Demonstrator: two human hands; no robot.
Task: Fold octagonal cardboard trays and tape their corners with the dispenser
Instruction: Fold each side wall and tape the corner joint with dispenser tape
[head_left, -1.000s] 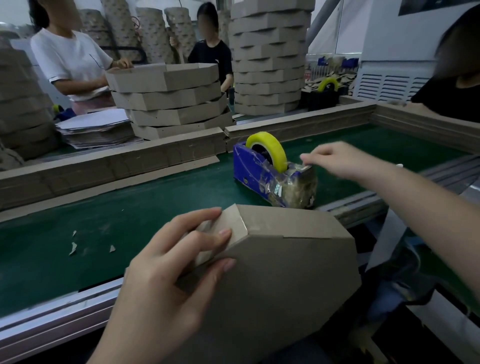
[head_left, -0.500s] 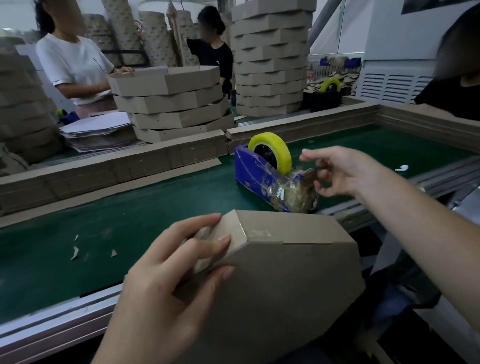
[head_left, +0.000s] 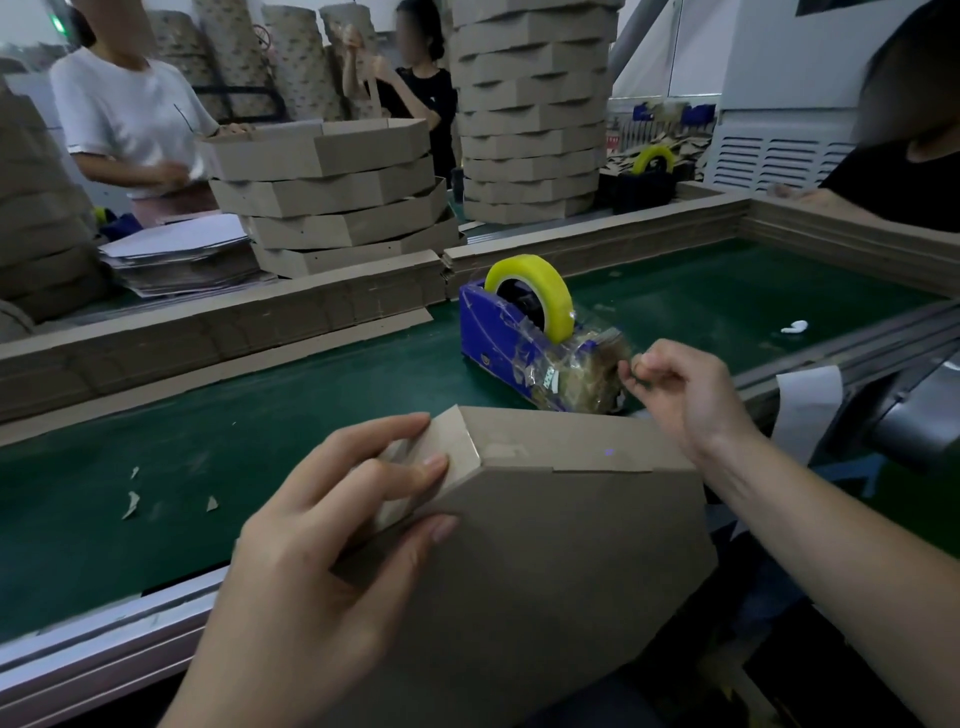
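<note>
The right hand (head_left: 680, 395) has come down from above the tape dispenser (head_left: 519, 353) to its cutter end. Its fingers (head_left: 636, 376) are now pinched together there, probably on the tape end, though the clear strip is too faint to see. The left hand (head_left: 332, 525) grasps the octagonal tray (head_left: 545, 545) just below the right fingers, by the near edge of the green worktop (head_left: 208, 415), and its fingers (head_left: 395, 467) hold the corner flaps shut. A strip for that corner looks about to be pulled.
</note>
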